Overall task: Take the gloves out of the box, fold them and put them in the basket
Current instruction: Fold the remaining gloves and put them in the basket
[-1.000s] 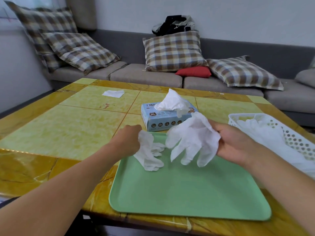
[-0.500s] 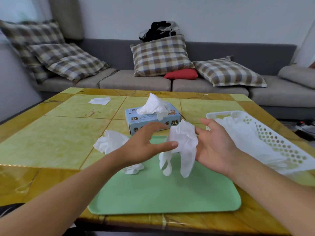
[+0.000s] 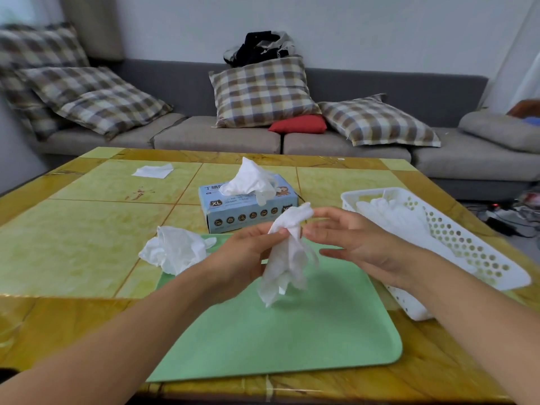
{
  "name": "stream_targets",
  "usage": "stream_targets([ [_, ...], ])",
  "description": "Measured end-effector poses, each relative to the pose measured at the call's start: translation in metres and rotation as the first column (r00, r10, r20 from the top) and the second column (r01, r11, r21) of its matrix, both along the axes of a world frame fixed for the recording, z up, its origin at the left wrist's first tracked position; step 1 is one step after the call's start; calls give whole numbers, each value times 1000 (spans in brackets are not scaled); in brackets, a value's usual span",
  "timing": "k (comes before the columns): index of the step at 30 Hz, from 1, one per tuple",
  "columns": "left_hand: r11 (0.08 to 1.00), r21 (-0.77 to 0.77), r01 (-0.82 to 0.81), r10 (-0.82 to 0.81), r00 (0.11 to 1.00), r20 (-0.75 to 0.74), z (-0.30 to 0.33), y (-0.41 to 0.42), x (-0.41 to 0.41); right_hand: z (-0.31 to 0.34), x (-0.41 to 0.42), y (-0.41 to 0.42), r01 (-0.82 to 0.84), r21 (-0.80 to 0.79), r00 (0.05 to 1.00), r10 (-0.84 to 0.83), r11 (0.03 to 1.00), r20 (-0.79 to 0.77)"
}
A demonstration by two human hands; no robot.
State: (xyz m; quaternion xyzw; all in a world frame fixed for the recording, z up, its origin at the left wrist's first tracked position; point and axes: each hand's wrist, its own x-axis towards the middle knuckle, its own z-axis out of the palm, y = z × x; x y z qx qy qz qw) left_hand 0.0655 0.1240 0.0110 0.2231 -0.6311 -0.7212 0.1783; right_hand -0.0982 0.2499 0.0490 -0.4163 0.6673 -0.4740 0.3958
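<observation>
above the middle of the green tray (image 3: 292,340), a white glove (image 3: 287,252) hangs crumpled, cuff up, fingers dangling. the left hand (image 3: 248,258) pinches it near the top; the right hand (image 3: 353,241) has its fingers out straight, tips touching the cuff at its 3 o'clock side, not clearly gripping.

risks, as i judge them: held by one thin pinch, the limp glove could slip and land bunched, or its fingers could cling together so the fold comes out lumpy.

a second loose glove (image 3: 175,248) lies at 9 o'clock, half off the tray's edge. the glove box (image 3: 248,209) sits at 12 o'clock, another glove (image 3: 251,181) poking out; "xl" reads on its front, the other print is too small. the basket (image 3: 473,252), at 3 o'clock, already holds gloves.
</observation>
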Motion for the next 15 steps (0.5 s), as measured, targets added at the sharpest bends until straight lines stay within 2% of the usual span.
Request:
stream_targets([
  [2, 994, -60, 89, -88, 996, 8, 10, 2, 1, -3, -4, -2, -82, -16, 992, 84, 996, 93],
  [5, 990, -119, 79, -78, 997, 15, 19, -2, 6, -4, -5, -2, -32, -126, 981, 55, 992, 185],
  [9, 991, -109, 80, -80, 997, 5, 23, -8, 11, -4, -5, 3, -122, -79, 937, 142, 989, 319],
  [13, 975, -98, 198, -200, 980, -13, 27, -1, 10, -10, 5, 4, -175, -27, 934, 174, 984, 313],
  [15, 974, -103, 199, -204, 978, -40, 30, 3, 7, -8, 8, 5, -161, -11, 949, 158, 987, 272],
])
